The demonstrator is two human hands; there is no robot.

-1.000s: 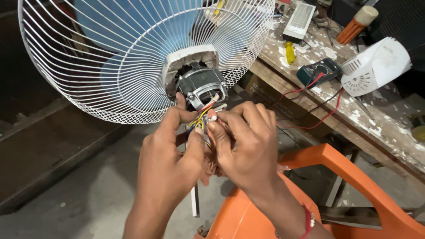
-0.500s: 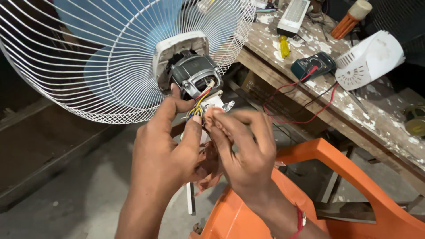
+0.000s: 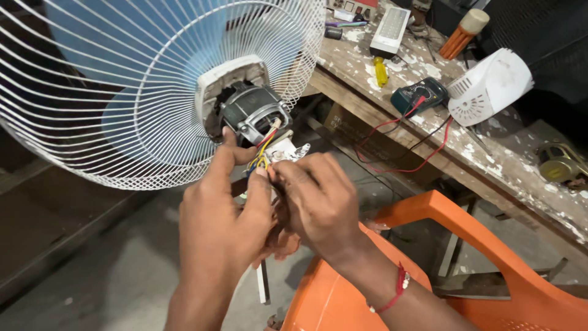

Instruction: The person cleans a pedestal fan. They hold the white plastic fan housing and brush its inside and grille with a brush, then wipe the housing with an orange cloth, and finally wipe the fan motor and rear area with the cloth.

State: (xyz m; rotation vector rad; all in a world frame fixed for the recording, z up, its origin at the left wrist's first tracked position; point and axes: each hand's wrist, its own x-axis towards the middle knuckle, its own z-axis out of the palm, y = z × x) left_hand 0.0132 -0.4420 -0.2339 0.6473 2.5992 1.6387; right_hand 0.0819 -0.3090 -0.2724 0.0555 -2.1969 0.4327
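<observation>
A table fan with a white wire guard (image 3: 141, 86) and pale blue blades faces away from me, its bare grey motor (image 3: 251, 113) exposed at the back. Red, yellow and other coloured wires (image 3: 264, 153) run out of the motor. My left hand (image 3: 223, 220) and my right hand (image 3: 321, 202) meet just below the motor, both pinching that bundle of wires between fingertips. A small white part (image 3: 294, 151) shows just above my right fingers. The wire ends are hidden by my fingers.
A paint-spattered wooden bench (image 3: 490, 153) runs along the right with a multimeter (image 3: 419, 95) and its red and black leads, a white fan motor cover (image 3: 490, 86), a yellow screwdriver (image 3: 381, 72) and a white box. An orange plastic chair (image 3: 465, 245) sits under my right arm.
The view has shifted so fan and hands sit lower and further right. Both hands stay on the wires, fingers working slightly closer together.
</observation>
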